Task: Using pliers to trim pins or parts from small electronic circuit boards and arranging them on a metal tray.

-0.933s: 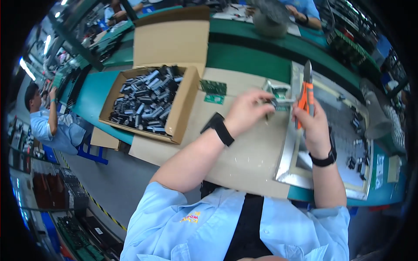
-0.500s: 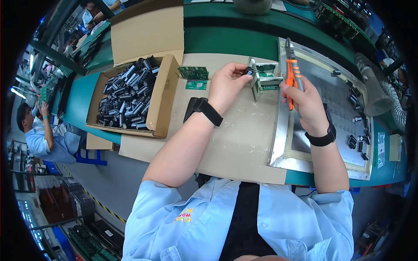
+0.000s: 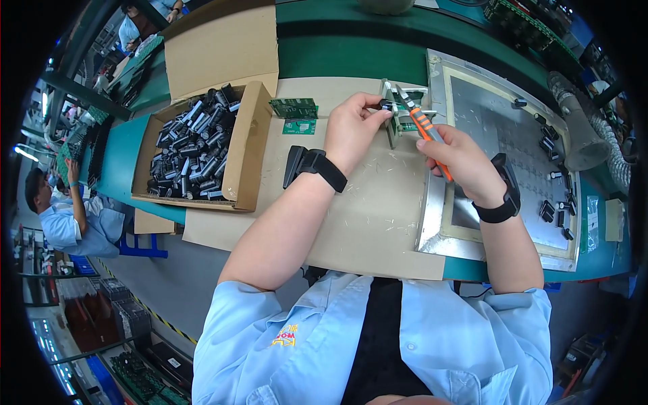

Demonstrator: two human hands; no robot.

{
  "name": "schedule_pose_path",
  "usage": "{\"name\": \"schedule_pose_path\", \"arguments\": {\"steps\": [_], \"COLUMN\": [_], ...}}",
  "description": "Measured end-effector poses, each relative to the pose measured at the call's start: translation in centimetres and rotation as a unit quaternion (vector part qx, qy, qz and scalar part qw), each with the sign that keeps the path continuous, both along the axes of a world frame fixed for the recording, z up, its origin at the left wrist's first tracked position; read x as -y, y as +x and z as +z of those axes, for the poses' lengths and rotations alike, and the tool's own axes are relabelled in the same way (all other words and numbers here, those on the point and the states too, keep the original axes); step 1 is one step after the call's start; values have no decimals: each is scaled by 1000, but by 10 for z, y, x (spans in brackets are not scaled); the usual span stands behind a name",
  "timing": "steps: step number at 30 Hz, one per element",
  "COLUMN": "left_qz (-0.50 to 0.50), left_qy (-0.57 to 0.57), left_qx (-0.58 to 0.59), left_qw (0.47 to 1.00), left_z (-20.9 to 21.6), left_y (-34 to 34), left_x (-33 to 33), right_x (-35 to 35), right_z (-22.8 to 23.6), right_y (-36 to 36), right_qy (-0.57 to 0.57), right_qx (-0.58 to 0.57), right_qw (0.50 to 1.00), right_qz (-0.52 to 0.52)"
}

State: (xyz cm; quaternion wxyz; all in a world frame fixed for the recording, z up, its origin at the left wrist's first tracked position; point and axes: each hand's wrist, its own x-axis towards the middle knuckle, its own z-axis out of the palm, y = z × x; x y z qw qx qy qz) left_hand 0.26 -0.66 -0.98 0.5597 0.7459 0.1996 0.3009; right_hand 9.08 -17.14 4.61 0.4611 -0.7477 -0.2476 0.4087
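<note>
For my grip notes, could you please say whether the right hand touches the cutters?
Touching: the head view shows the right hand gripping the cutters.

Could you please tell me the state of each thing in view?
Brown cardboard box: flap raised, piled with black cylindrical components.
Orange-and-grey metal cutters: gripped in the right hand; whether open, unclear.
Small black part: pinched by the left hand at the green circuit-board assembly.
Silver-framed rectangular panel: lying flat, loose dark pieces on it.

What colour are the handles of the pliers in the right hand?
The pliers' handles are orange and grey, showing best in the head view.
</note>
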Motion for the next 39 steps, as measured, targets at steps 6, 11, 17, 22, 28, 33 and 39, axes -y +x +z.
{"name": "schedule_pose_path", "arguments": {"steps": [6, 11, 17, 22, 28, 33, 39], "left_qz": [2, -25, -30, -28, -27, -29, -28], "left_qy": [9, 7, -19, 12, -30, -28, 25], "left_qx": [-12, 37, 38, 10, 12, 8, -35], "left_qw": [1000, 999, 999, 999, 999, 999, 999], "left_z": [-2, -8, -5, -6, 1, 5, 1], "left_y": [1, 3, 2, 2, 0, -5, -11], "left_x": [-2, -2, 0, -2, -3, -5, -12], "right_x": [2, 3, 3, 3, 7, 10, 15], "right_z": [4, 4, 1, 7, 13, 22, 18], "right_y": [4, 4, 6, 8, 7, 12, 19], "right_qy": [-27, -46, -26, -55, -74, -94, -78], "right_qx": [10, 8, 10, 43, 47, 67, 60], "right_qw": [1000, 999, 1000, 998, 994, 986, 985], "right_qz": [3, 23, 7, 0, 69, 117, 144]}}
